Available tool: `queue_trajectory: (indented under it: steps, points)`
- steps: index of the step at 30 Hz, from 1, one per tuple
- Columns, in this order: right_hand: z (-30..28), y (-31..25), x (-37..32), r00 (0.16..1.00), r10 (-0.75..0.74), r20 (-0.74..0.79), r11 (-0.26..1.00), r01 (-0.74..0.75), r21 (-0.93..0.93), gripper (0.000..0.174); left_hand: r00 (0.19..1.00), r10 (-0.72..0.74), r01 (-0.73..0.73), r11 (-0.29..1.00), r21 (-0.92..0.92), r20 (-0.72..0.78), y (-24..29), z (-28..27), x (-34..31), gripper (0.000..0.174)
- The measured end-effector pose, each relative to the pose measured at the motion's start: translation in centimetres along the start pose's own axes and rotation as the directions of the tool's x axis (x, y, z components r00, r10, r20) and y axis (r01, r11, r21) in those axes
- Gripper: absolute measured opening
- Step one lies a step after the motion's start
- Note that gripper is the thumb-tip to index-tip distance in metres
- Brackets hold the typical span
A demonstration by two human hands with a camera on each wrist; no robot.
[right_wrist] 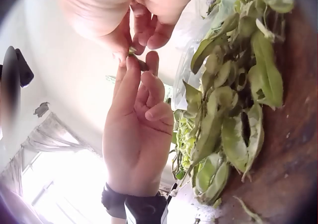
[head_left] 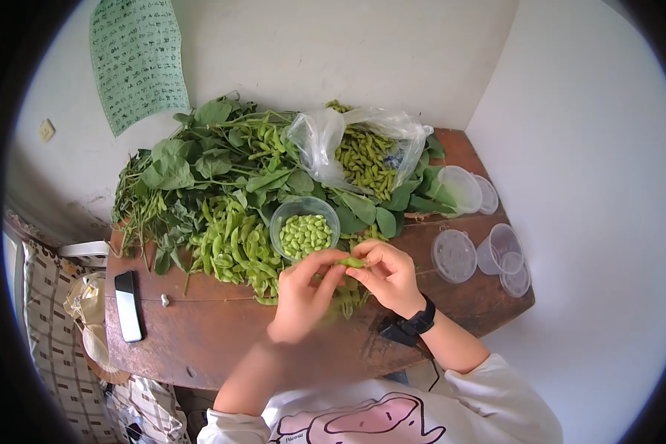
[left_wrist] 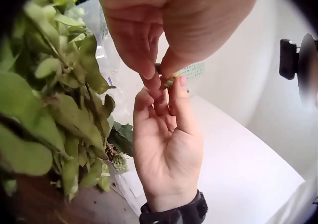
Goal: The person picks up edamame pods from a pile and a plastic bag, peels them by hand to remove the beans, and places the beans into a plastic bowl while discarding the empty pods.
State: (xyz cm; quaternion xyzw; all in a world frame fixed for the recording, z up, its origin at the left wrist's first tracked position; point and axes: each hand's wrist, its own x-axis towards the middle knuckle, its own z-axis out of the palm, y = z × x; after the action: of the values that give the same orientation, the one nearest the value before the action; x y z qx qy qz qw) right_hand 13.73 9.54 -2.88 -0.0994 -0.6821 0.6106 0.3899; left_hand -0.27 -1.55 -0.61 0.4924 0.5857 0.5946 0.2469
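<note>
A green soybean pod [head_left: 350,262] is held level between the fingertips of both hands, just in front of a clear plastic tub. My left hand [head_left: 307,287] pinches one end of it, thumb against fingers. At the other end my right hand [head_left: 389,277], with a black band on its wrist, pinches it too. In the wrist views the fingertips cover most of the pod. Shelled green beans [head_left: 305,235] partly fill the tub [head_left: 275,222]. Loose pods [head_left: 233,240] are heaped left of the tub and reach under the hands.
Leafy stalks [head_left: 177,163] cover the table's back. A plastic bag [head_left: 318,144] of pods stands against the wall. Clear lids [head_left: 453,256] and an empty cup [head_left: 493,248] lie at right. A phone [head_left: 128,307] rests near the left edge of the wooden table [head_left: 207,333].
</note>
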Motion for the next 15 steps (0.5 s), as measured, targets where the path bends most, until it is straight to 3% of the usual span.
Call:
queue_trajectory:
  steps: [1,3,4,6,9,10,12,13,14,15]
  points:
    - [0.0,0.0,0.0,1.000,0.007,-0.003,1.000,-0.007,0.001,0.014,1.000,-0.007,0.007,1.000,-0.002,0.003,-0.1,0.0,0.0,0.020]
    - [-0.3,0.1,0.4,0.985,-0.158,0.077,0.963,0.170,-0.207,0.014,1.000,-0.006,0.005,1.000,0.010,0.029,-0.5,-0.1,0.0,0.017]
    - [-0.5,0.0,0.5,0.986,-0.152,0.073,0.964,0.164,-0.208,0.014,0.999,-0.012,0.011,1.000,0.008,0.033,-0.6,0.0,0.0,0.017]
    - [-0.8,-0.5,0.9,0.929,-0.337,0.150,0.862,0.369,-0.347,0.019,0.997,0.075,-0.075,0.996,-0.038,0.011,-0.8,0.1,0.0,0.016]
    - [-0.7,-1.7,1.5,0.919,-0.349,0.182,0.810,0.394,-0.434,0.027,0.990,0.134,-0.133,0.991,-0.029,0.032,-1.4,-0.3,0.0,0.016]
    - [-0.6,-1.6,1.5,0.922,-0.343,0.179,0.813,0.386,-0.436,0.027,0.991,0.128,-0.127,0.991,-0.032,0.036,-1.3,-0.2,-0.1,0.016]
    - [-0.3,-1.2,1.4,0.978,-0.196,-0.071,0.922,0.159,-0.353,0.028,0.996,0.013,-0.031,0.978,-0.207,-0.088,-1.0,-0.1,-0.1,0.017]
    - [-0.4,-1.3,1.6,0.982,-0.150,-0.113,0.924,0.099,-0.368,0.023,0.992,-0.014,-0.015,0.972,-0.234,-0.122,-1.1,-0.2,-0.1,0.018]
    - [-0.7,-1.1,1.6,0.982,-0.147,-0.116,0.925,0.095,-0.368,0.023,0.987,-0.039,-0.004,0.965,-0.261,-0.158,-1.1,-0.5,0.0,0.019]
    - [-1.3,-0.8,1.7,0.986,-0.165,-0.032,0.838,0.123,-0.532,0.022,0.977,-0.045,-0.018,0.957,-0.291,-0.207,-1.0,-0.6,0.1,0.020]
